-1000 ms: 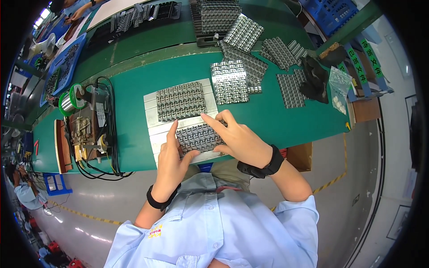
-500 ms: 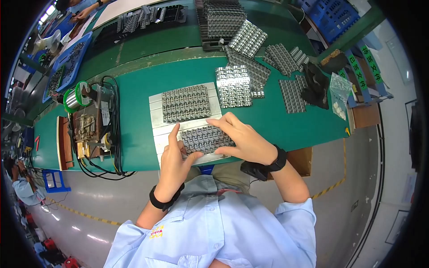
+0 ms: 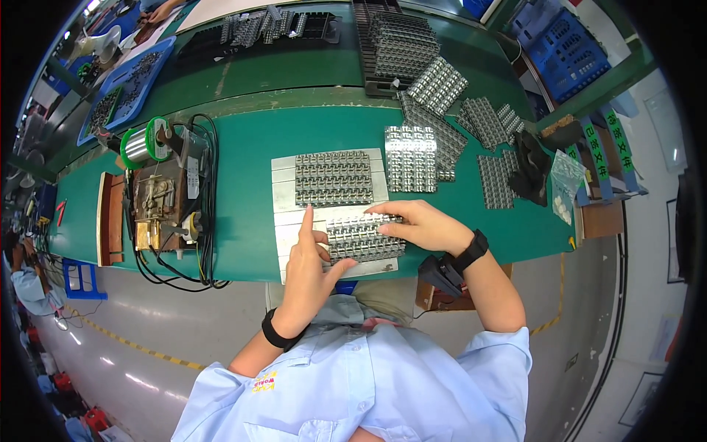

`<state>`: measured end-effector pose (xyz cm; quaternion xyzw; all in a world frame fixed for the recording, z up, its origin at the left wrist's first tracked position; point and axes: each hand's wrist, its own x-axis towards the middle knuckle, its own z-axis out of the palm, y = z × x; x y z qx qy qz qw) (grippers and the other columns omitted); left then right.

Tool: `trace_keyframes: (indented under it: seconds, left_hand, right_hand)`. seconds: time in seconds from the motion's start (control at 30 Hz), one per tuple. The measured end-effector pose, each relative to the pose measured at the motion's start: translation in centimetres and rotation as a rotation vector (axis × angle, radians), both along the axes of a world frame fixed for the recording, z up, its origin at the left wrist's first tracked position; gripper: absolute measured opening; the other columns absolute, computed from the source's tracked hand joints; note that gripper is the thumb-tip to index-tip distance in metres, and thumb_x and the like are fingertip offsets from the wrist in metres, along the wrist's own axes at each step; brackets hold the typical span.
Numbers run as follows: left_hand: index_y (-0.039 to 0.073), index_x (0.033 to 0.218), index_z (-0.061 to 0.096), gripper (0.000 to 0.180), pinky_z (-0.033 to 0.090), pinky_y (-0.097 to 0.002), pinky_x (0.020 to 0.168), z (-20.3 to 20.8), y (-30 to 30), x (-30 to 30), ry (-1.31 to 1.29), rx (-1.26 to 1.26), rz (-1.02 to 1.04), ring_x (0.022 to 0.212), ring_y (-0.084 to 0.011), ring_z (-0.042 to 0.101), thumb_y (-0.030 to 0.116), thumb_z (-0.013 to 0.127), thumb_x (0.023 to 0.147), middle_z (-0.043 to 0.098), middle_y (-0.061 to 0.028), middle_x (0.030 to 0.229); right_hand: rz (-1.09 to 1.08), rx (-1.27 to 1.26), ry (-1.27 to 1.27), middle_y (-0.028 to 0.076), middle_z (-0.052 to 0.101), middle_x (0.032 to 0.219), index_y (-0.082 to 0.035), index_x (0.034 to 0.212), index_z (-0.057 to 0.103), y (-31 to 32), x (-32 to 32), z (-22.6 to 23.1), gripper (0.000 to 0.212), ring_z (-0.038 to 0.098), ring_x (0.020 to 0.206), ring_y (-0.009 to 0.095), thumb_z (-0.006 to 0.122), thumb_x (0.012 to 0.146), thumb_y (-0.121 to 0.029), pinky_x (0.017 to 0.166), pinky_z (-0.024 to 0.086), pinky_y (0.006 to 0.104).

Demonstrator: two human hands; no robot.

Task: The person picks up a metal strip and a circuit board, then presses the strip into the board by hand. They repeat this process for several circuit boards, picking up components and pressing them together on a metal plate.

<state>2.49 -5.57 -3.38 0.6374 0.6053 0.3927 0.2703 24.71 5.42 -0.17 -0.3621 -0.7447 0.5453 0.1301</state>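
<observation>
Silvery metal for the most part: the near panel (image 3: 366,237), a sheet of small repeated metal parts, is over the lower half of a pale slatted board (image 3: 286,202), just below the far panel (image 3: 333,179). The person's right hand (image 3: 433,228) has its right end pinched, thumb on top and fingers over the far edge. The left hand (image 3: 309,264) is spread round the left end, thumb by the near edge and forefinger stretched toward the far panel; can't tell whether it's really gripping. Also can't tell if the panel sits fully flat or is a touch lifted.

Handling-wise, holding by the edges looks right, since pressing on the little parts could bend something. Even support at both ends should stop it twisting, and that stretched forefinger would be best kept from nudging the far panel.

As for containers, a blue tray (image 3: 131,112) off to the left has loads of small dark pieces. Up top, a black rack (image 3: 379,88) carries a stack of panels (image 3: 405,44), and a dark shallow tray (image 3: 317,28) holds metal strips (image 3: 254,28). Over on the right, a clear bag (image 3: 565,168) has white bits at the bottom, too small to identify.
</observation>
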Motion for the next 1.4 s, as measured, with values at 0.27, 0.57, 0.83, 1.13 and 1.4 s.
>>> trace_keyframes:
  seconds: [0.27, 0.57, 0.83, 1.13, 1.4]
  left_hand:
    - [0.002, 0.15, 0.02, 0.108, 0.05, -0.0271, 0.062, -0.2, -0.1, -0.3, 0.015, -0.006, -0.033, 0.072, -0.0147, 0.056, 0.012, 0.087, 0.066, 0.057, -0.0085, 0.098]
    - [0.001, 0.118, 0.054, 0.054, 0.047, -0.0306, 0.065, 1.2, 0.3, -0.6, 0.088, 0.079, -0.152, 0.071, -0.0191, 0.055, 0.013, 0.081, 0.073, 0.058, -0.0087, 0.095]
    - [0.003, 0.089, 0.065, 0.017, 0.044, -0.0321, 0.068, 1.4, 0.6, 0.1, 0.204, 0.094, -0.186, 0.075, -0.0224, 0.055, 0.013, 0.075, 0.079, 0.059, -0.0085, 0.088]
    - [0.006, 0.082, 0.066, 0.007, 0.039, -0.0354, 0.072, 1.1, 0.7, 0.8, 0.164, 0.139, -0.227, 0.076, -0.0255, 0.055, 0.01, 0.071, 0.08, 0.059, -0.0067, 0.081]
    - [0.006, 0.08, 0.065, 0.004, 0.037, -0.0357, 0.069, 1.3, 1.4, 1.1, 0.143, 0.064, -0.25, 0.072, -0.0258, 0.054, 0.008, 0.068, 0.081, 0.059, -0.0059, 0.073]
  right_hand:
    - [-0.044, 0.058, -0.08, 0.008, 0.065, 0.104, -0.004, 0.123, 0.061, 0.0, 0.2, 2.4, 0.037, 0.061, 0.093, 0.015, 0.067, 0.089, -0.015, 0.079, 0.049, 0.0294]
    - [-0.121, -0.005, 0.205, 0.003, 0.063, 0.107, -0.003, 0.119, 0.061, 5.1, -3.0, 3.1, 0.031, 0.056, 0.099, 0.009, 0.066, 0.09, -0.011, 0.085, 0.046, 0.0261]
    - [-0.238, 0.917, -0.042, 0.01, 0.058, 0.098, -0.007, 0.113, 0.063, 4.7, -4.6, 1.3, 0.032, 0.057, 0.09, 0.027, 0.07, 0.084, -0.017, 0.083, 0.048, 0.0355]
    - [-0.111, 0.621, -0.072, 0.008, 0.059, 0.087, -0.005, 0.098, 0.065, -6.4, -0.2, -0.3, 0.014, 0.058, 0.083, 0.027, 0.066, 0.086, -0.013, 0.074, 0.048, 0.0354]
    - [-0.108, 0.426, 0.024, 0.009, 0.061, 0.082, -0.002, 0.089, 0.067, -5.4, 0.1, -1.1, 0.01, 0.06, 0.076, 0.026, 0.064, 0.088, -0.012, 0.067, 0.047, 0.0346]
